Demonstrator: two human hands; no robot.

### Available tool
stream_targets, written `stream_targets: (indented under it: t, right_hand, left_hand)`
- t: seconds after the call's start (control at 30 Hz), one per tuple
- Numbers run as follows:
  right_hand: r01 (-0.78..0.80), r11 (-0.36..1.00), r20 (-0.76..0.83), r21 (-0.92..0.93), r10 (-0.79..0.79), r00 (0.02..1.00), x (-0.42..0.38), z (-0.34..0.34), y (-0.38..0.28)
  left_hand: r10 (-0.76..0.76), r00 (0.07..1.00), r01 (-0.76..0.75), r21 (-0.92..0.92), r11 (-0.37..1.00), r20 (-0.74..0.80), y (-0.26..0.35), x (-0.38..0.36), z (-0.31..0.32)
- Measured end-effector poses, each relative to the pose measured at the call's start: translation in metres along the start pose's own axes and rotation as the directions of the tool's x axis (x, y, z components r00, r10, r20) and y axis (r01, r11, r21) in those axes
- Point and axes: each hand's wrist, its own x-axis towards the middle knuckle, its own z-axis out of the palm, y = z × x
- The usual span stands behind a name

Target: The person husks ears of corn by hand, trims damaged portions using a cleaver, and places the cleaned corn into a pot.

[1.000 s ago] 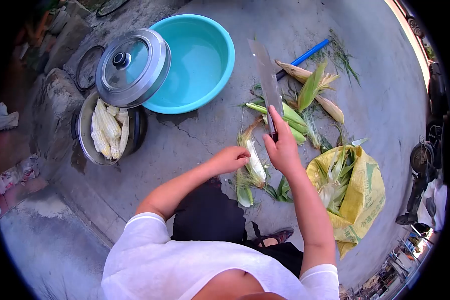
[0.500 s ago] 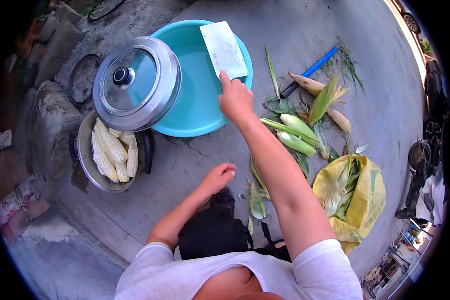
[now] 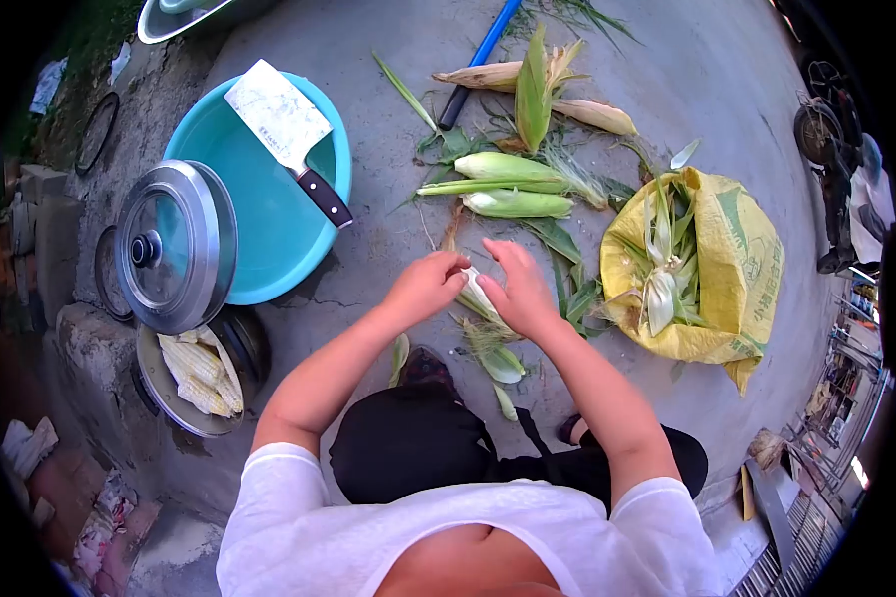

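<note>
My left hand (image 3: 426,290) is closed, its fingertips at the upper end of a pale, green-edged corn husk (image 3: 480,296) low over the ground. Just right of it is my right hand (image 3: 520,289), open, thumb and fingers apart beside the husk. Whether an ear is inside the husk cannot be seen. Beyond the hands lie two green-husked ears of corn (image 3: 513,171). A cleaver (image 3: 281,117) rests across the turquoise basin (image 3: 340,159), its dark handle over the right rim. Loose husk scraps (image 3: 501,365) lie between my hands and feet.
A metal lid (image 3: 159,249) leans on the basin, above a pot (image 3: 159,383) holding several peeled corn cobs. At right sits a yellow sack (image 3: 737,259) with husks inside. Dry-husked corn (image 3: 594,114) and a blue-handled tool (image 3: 488,40) lie farther off.
My right hand has let go of the cleaver and come back toward me. My left hand has moved up and forward to the husk. The camera view has shifted.
</note>
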Motion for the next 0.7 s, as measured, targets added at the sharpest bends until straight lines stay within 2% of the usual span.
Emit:
stream_targets:
  t: [0.07,0.1,0.13,0.17,0.23,0.37,0.43,0.47,0.53,0.6,0.7]
  right_hand:
    - [-0.161,0.986,0.039,0.039,0.159,0.986,-0.04,-0.028,0.033]
    - [-0.166,0.985,0.028,0.048,0.165,0.986,-0.052,-0.04,0.044]
    - [-0.247,0.964,0.026,0.097,0.246,0.969,-0.065,-0.05,0.054]
    - [-0.325,0.935,0.027,0.144,0.324,0.946,-0.075,-0.056,0.06]
    - [-0.345,0.914,-0.009,0.211,0.355,0.935,-0.085,-0.063,0.072]
    - [-0.346,0.871,-0.045,0.348,0.384,0.922,-0.096,-0.067,0.084]
    - [-0.35,0.861,-0.015,0.37,0.382,0.924,-0.104,-0.067,0.087]
    - [-0.352,0.856,-0.02,0.378,0.387,0.922,-0.108,-0.066,0.09]
    - [-0.367,0.848,0.012,0.382,0.393,0.92,-0.119,-0.063,0.095]
    - [-0.385,0.831,0.009,0.401,0.416,0.909,-0.129,-0.063,0.097]
    - [-0.398,0.802,0.016,0.446,0.437,0.899,-0.141,-0.06,0.104]
  left_hand:
    - [0.0,0.998,-0.005,0.078,0.997,0.068,0.017,0.038,0.012]
    - [0.094,0.992,-0.11,0.206,0.972,0.083,0.02,0.059,0.021]
    - [0.183,0.976,-0.212,0.326,0.921,0.117,0.022,0.076,0.031]
    - [0.184,0.974,-0.219,0.332,0.917,0.134,0.022,0.092,0.042]
    - [0.217,0.959,-0.279,0.496,0.823,0.18,0.021,0.123,0.061]
    - [0.2,0.955,-0.297,0.655,0.695,0.221,0.02,0.147,0.091]
    - [0.166,0.975,-0.218,0.756,0.617,0.146,0.018,0.148,0.098]
    - [0.166,0.974,-0.226,0.759,0.611,0.156,0.017,0.148,0.101]
    - [0.223,0.973,-0.181,0.806,0.564,0.062,0.012,0.146,0.106]
    - [0.201,0.978,-0.156,0.845,0.512,0.059,0.007,0.148,0.107]
    - [0.245,0.968,-0.157,0.907,0.39,0.063,0.007,0.151,0.11]
